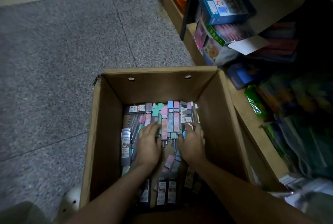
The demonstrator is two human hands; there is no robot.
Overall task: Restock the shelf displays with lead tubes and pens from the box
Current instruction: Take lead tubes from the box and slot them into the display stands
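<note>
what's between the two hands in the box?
Head view: pastel lead tubes, pink and blue, lie upright in the gap between the left hand and the right hand, inside the box.

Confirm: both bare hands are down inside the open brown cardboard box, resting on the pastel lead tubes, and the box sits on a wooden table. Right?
Not quite. The head view shows the open brown cardboard box sitting on a grey speckled tile floor, not a wooden table. The rest holds: left hand and right hand are inside it, on the pastel lead tubes.
</note>
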